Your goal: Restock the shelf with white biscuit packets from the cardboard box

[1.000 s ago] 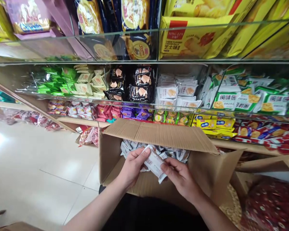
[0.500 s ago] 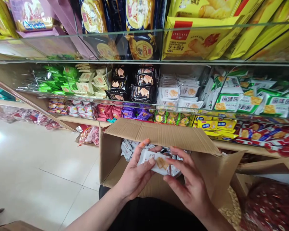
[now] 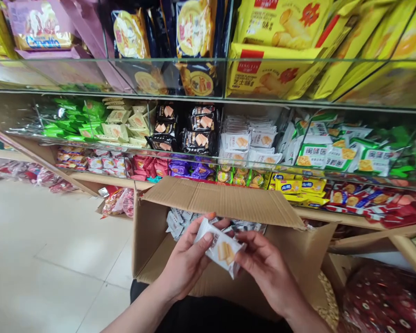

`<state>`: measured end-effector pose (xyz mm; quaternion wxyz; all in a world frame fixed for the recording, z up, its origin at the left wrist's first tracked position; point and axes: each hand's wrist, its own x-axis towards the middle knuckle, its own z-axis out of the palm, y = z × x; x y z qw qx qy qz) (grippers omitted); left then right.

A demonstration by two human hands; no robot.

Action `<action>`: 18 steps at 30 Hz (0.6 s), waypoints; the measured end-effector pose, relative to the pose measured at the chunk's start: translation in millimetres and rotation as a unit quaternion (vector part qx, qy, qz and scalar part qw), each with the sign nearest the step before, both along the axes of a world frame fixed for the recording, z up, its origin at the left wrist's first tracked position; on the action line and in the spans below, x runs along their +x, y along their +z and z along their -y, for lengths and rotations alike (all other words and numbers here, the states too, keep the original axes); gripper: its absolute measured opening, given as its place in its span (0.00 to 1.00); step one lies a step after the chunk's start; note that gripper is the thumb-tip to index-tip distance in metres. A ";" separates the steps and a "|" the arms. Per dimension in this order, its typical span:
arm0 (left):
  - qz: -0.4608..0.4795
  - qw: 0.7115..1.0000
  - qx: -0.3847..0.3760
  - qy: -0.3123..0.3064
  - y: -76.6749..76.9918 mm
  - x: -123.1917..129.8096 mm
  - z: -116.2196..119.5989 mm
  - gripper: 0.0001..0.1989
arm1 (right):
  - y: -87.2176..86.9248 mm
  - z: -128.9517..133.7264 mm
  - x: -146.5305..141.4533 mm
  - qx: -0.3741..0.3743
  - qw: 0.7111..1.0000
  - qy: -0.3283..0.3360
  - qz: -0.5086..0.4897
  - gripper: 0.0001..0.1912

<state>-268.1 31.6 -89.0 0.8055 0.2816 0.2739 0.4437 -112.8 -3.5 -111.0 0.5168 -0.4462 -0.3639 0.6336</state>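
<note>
A white snack packet with a picture of pale golden bars is between my two hands, tilted down to the right. My left hand is closed on its left end, thumb on top and fingers behind. With thumb and fingertips my right hand pinches the right end. Both hands are above an open cardboard box, its raised flap standing behind them. Inside the box lie many similar white packets, partly hidden by my hands and the flap.
Glass-fronted shelves hold rows of snacks: matching white packets, black packets, green-and-white packets and large yellow packs. A dark red bag stands at the right. Pale floor tiles stretch to the left.
My right fingers, spread beside the packet before, have closed on its right end. The packet has turned, its right end lower. The view has shifted slightly to the right and up.
</note>
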 end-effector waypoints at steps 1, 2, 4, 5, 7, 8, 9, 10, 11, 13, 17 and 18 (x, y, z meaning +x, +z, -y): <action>-0.018 1.000 0.008 -0.002 -0.9 -1.6 -0.6 0.17 | 1.9 0.7 1.5 0.010 0.999 0.018 0.029 0.11; -0.042 0.999 0.019 -0.001 -2.0 -3.7 -1.6 0.19 | 4.8 0.8 4.8 0.027 0.997 0.024 0.073 0.10; -0.099 0.994 0.049 0.021 -4.9 -8.7 -4.5 0.22 | 14.3 -2.6 17.2 0.091 0.977 -0.007 0.191 0.08; -0.125 0.990 0.061 0.029 -6.7 -11.3 -6.2 0.23 | 21.4 -7.0 26.4 0.135 0.956 -0.039 0.259 0.07; -0.162 0.983 0.076 0.030 -11.4 -15.7 -8.5 0.22 | 40.0 -23.8 48.7 0.232 0.879 -0.125 0.396 0.05; -0.175 0.981 0.080 0.026 -14.4 -17.2 -8.8 0.22 | 51.0 -36.7 60.5 0.273 0.826 -0.171 0.462 0.05; -0.185 0.979 0.085 0.021 -17.7 -18.1 -8.2 0.20 | 62.2 -52.5 71.9 0.303 0.768 -0.213 0.523 0.05; -0.194 0.977 0.087 0.017 -21.3 -18.3 -6.9 0.19 | 73.2 -70.9 82.3 0.320 0.709 -0.242 0.581 0.05; -0.202 0.975 0.088 0.018 -25.1 -18.0 -4.9 0.18 | 83.3 -91.0 91.3 0.325 0.652 -0.256 0.635 0.05; -0.207 0.975 0.080 0.019 -32.4 -16.5 0.5 0.17 | 99.0 -132.3 104.0 0.299 0.573 -0.242 0.723 0.06; -0.186 0.981 0.049 0.010 -45.4 -15.8 10.9 0.16 | 111.9 -195.1 109.2 0.190 0.512 -0.187 0.817 0.09; -0.179 0.983 0.043 0.006 -48.5 -16.7 12.8 0.16 | 112.5 -204.7 107.2 0.173 0.509 -0.177 0.824 0.10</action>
